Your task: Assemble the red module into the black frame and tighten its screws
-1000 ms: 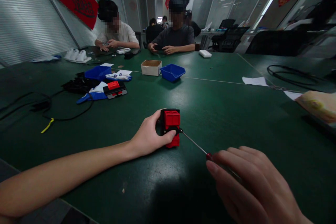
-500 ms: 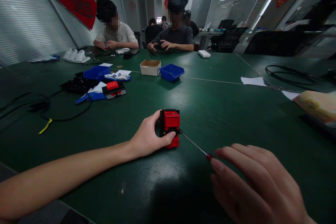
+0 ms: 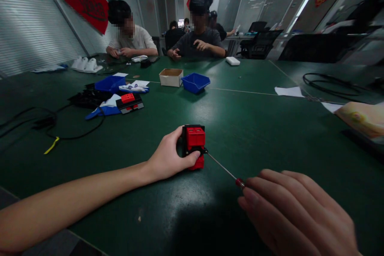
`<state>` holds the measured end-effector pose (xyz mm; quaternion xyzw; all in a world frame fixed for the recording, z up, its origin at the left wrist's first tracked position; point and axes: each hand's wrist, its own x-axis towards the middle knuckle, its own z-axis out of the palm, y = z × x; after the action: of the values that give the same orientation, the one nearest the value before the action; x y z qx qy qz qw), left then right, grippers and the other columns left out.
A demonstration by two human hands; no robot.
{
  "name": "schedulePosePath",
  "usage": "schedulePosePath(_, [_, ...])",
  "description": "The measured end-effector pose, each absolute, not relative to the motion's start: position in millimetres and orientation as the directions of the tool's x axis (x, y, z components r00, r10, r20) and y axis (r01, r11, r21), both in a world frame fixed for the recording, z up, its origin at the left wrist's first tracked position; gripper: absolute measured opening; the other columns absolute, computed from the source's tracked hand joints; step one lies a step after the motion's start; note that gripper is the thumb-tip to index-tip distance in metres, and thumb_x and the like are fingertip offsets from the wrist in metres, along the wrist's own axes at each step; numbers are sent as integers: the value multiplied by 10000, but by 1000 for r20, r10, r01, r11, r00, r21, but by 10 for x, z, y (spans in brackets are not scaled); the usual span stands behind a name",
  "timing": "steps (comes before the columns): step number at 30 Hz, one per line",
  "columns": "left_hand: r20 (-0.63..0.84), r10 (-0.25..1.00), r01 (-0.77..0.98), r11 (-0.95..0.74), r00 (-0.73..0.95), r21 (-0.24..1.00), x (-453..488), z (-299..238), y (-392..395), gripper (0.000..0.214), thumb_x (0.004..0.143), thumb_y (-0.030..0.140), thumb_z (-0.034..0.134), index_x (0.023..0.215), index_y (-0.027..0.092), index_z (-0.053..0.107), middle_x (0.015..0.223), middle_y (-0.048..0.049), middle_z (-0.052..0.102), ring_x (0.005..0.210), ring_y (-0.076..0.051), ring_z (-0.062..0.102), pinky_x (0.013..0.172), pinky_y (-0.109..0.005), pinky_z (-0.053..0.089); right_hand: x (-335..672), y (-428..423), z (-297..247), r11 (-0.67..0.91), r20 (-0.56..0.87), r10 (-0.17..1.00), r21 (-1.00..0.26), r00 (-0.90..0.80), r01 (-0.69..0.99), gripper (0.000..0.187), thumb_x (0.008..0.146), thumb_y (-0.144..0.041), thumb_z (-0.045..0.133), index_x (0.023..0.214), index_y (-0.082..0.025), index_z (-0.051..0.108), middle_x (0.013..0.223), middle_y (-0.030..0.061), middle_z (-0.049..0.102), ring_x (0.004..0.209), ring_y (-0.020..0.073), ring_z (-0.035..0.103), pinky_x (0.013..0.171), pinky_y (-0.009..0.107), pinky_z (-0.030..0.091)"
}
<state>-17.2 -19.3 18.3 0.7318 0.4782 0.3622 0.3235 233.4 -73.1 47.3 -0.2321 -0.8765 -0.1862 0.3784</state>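
My left hand (image 3: 171,152) is closed around a red and black block-shaped part (image 3: 196,138), thumb across its front, holding it upright on the green table. What the part is, I cannot tell. A screwdriver (image 3: 223,167) runs from the lower right to the part's right side, its tip at a small black lug there. My right hand (image 3: 300,208) pinches the screwdriver's reddish clear handle between thumb and fingers; most of the handle is hidden behind the hand.
A similar red and black part (image 3: 130,103) lies by a blue-white glove (image 3: 105,110). Further back are a blue bin (image 3: 196,83), another blue bin (image 3: 111,83) and a small cardboard box (image 3: 171,77). Black cables (image 3: 75,138) lie at left. Two people sit across the table (image 3: 255,128).
My right hand has shifted on the screwdriver, its fingers now more curled and slightly lower, with more of the handle showing. My left hand and the red part stay in place.
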Motion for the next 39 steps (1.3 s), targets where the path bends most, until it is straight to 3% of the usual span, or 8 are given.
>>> schedulePosePath(4, [231, 929, 463, -346, 288, 816, -172, 186, -189, 426, 828, 323, 731, 1196, 172, 580, 1073, -45, 721, 969, -217, 685, 887, -335, 531, 2328, -742, 460, 844, 777, 244, 124, -580, 522, 121, 955, -60, 542, 979, -142, 628, 974, 94, 650, 920, 240, 598, 764, 376, 474])
schedulePosePath(8, [219, 933, 456, -333, 285, 825, -177, 186, -194, 434, 828, 327, 734, 1203, 171, 581, 1097, -50, 720, 995, -222, 683, 891, -333, 533, 2299, -738, 475, 858, 761, 235, 130, -605, 497, 150, 986, -71, 485, 961, -147, 612, 941, 79, 613, 865, 219, 579, 739, 367, 483])
schedulePosePath(14, [224, 933, 467, -337, 282, 817, -174, 182, -201, 445, 827, 334, 737, 1211, 179, 574, 1097, -50, 727, 986, -225, 694, 900, -344, 537, 2320, -729, 437, 823, 779, 264, 126, -569, 555, 125, 949, -44, 556, 989, -140, 624, 997, 95, 607, 901, 246, 593, 755, 377, 470])
schedulePosePath(21, [228, 926, 448, -348, 300, 824, -182, 157, -198, 466, 831, 335, 737, 1235, 184, 560, 1112, -57, 720, 991, -228, 698, 902, -350, 547, 2319, -731, 444, 816, 772, 271, 133, -575, 563, 80, 956, -81, 584, 966, -140, 636, 907, 75, 642, 850, 217, 586, 731, 341, 464])
schedulePosePath(26, [248, 920, 422, -362, 302, 831, -179, 143, -195, 465, 840, 322, 725, 1250, 178, 561, 1115, -65, 720, 1008, -235, 699, 929, -358, 551, 2306, -739, 460, 847, 753, 255, 129, -607, 515, 163, 1003, -91, 478, 975, -141, 630, 878, 77, 671, 851, 216, 587, 729, 339, 470])
schedulePosePath(32, [239, 922, 366, -345, 305, 864, -178, 120, -189, 699, 833, 325, 724, 1441, 142, 435, 1288, -138, 673, 1158, -290, 668, 1030, -413, 528, 2327, -733, 454, 826, 750, 276, 135, -601, 548, 105, 969, -91, 549, 991, -127, 645, 932, 85, 695, 884, 225, 609, 781, 357, 490])
schedulePosePath(39, [216, 932, 403, -325, 291, 856, -186, 97, -192, 811, 821, 323, 718, 1518, 123, 355, 1374, -173, 624, 1252, -328, 613, 1113, -481, 467, 2275, -762, 487, 822, 739, 250, 179, -625, 541, 191, 1008, -95, 435, 977, -159, 613, 832, 48, 735, 785, 190, 654, 714, 319, 521])
